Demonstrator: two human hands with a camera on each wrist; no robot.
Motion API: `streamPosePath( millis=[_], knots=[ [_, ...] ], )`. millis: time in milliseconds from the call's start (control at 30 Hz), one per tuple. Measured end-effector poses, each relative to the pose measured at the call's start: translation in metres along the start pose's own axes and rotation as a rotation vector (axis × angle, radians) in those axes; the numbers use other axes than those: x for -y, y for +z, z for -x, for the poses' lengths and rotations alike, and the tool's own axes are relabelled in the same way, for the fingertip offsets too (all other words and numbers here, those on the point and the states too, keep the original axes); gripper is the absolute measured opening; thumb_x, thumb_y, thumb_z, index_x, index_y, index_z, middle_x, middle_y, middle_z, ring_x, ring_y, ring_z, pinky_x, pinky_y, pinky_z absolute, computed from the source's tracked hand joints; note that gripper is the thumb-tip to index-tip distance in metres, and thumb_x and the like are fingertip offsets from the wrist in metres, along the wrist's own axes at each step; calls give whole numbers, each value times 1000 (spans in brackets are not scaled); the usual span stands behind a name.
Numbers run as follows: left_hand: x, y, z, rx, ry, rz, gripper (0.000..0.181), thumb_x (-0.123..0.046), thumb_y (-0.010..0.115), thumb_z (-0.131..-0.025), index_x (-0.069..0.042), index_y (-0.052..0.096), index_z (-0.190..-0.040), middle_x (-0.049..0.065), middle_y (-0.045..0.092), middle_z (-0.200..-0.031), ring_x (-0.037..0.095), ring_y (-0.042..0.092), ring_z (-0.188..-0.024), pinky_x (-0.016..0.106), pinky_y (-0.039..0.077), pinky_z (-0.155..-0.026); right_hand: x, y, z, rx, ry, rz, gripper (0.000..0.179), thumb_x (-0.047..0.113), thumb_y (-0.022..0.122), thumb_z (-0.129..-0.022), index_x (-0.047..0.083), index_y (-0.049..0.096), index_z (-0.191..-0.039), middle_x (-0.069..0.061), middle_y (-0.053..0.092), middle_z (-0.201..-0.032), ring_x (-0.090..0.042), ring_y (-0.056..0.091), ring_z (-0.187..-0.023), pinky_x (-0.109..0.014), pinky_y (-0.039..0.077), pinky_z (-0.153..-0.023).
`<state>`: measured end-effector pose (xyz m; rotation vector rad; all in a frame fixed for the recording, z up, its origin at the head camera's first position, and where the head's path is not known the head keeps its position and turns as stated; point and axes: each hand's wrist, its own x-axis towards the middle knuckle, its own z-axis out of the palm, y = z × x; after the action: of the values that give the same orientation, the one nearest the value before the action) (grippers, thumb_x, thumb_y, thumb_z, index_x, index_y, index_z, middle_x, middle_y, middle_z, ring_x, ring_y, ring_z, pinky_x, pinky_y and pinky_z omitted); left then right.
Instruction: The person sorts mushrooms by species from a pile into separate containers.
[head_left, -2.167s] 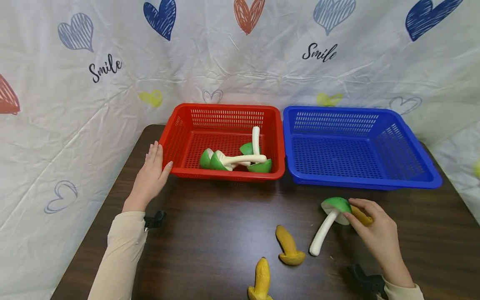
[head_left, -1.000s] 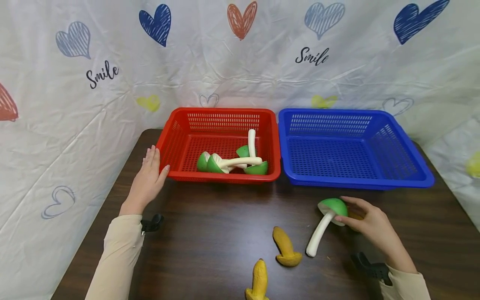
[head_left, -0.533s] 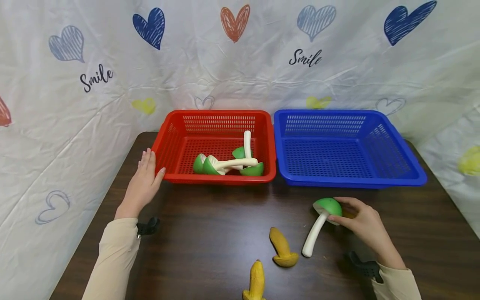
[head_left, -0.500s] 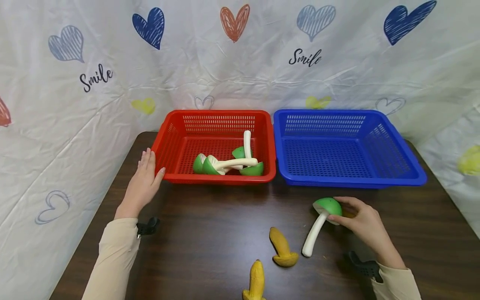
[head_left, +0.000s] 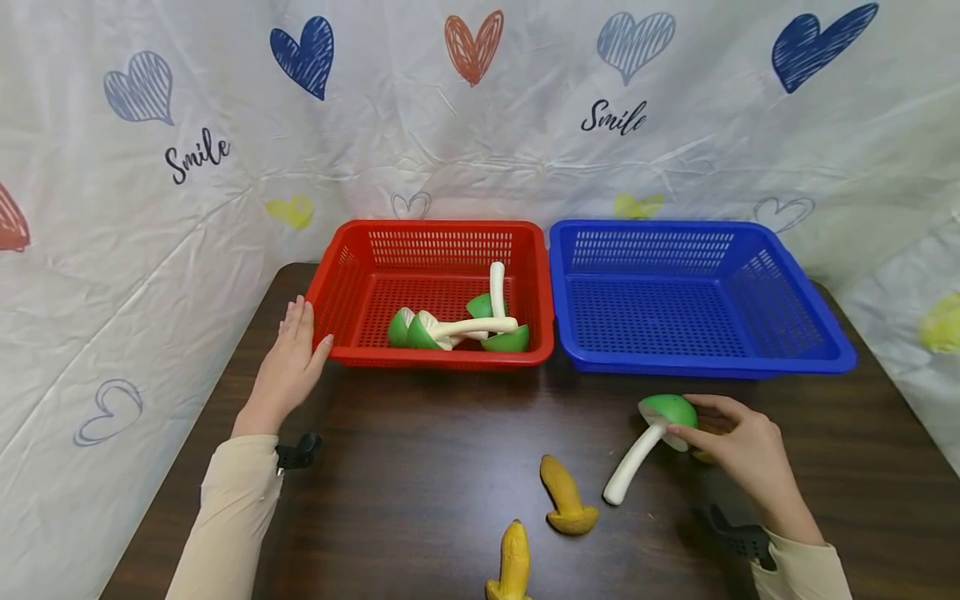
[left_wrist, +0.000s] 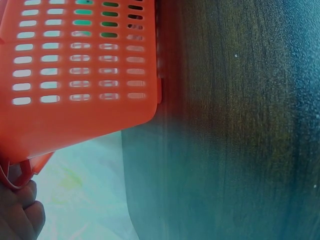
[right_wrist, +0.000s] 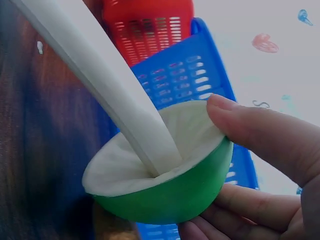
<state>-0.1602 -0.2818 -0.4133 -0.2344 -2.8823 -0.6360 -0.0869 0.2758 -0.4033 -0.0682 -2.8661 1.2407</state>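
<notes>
red basket [head_left: 442, 358], centre, and blue basket [head_left: 705, 364], right, look like glossy plastic; table [head_left: 420, 467] below, wood-grained with a sheen; green-capped mushroom [head_left: 641, 452], lower right, smooth; backdrop [head_left: 465, 125], top, creased cloth.

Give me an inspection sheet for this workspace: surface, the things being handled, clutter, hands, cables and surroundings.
Surface: dark wood-grain table.
Job's things: green-capped mushrooms in the red basket; blue basket beside it; two yellow mushrooms on the table, another yellow piece mostly hidden.
Clutter: small pale speck.
Left hand: touches the red basket's side.
Right hand: pinches another green-capped mushroom by its cap.
Cables: nothing seen.
Surroundings: white sheet behind, printed with hearts and "Smile".
</notes>
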Motion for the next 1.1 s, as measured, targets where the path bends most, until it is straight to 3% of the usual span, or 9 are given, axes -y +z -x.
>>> streamPosePath(
  millis=[100, 333, 500, 833, 1100],
  knots=[
    [0, 1, 1, -3, 4, 1, 66, -28, 41, -100, 13, 15, -144, 27, 9, -153, 38, 6, -142, 52, 12, -112, 0, -4, 2, -27, 5, -13, 58, 33, 79, -76, 2, 62, -122, -13, 67, -108, 14, 56, -81, -15, 50, -60],
    [0, 0, 1, -4, 6, -1, 67, -31, 39, -100, 13, 15, -144, 26, 9, -153, 38, 6, -142, 53, 13, -111, 4, -7, 4, -75, -23, -55, 54, 27, 78, -78, 1, 62, -122, 25, 60, -96, 13, 58, -82, -13, 50, -62],
    [-1, -1, 1, -2, 3, -1, 67, -30, 41, -100, 12, 15, -145, 26, 9, -153, 38, 7, -141, 53, 13, -111, 12, -7, 6, -112, -67, -78, 50, 23, 79, -77, 2, 63, -120, 26, 60, -98, 12, 58, -84, -10, 48, -65],
    [-3, -2, -1, -1, 7, -8, 67, -30, 41, -100, 13, 16, -144, 27, 10, -153, 40, 9, -141, 52, 14, -111, 25, -7, 8, -91, -105, -113, 47, 18, 79, -78, 4, 64, -120, 23, 60, -105, 10, 58, -90, -10, 48, -69],
    [-3, -4, 1, 13, -11, -18, 67, -28, 43, -99, 13, 15, -145, 26, 9, -153, 38, 7, -141, 54, 15, -110, 41, -10, 5, -117, -184, -113, 48, 12, 80, -75, 5, 64, -120, 22, 62, -104, 9, 58, -91, -8, 47, -71]
  ],
)
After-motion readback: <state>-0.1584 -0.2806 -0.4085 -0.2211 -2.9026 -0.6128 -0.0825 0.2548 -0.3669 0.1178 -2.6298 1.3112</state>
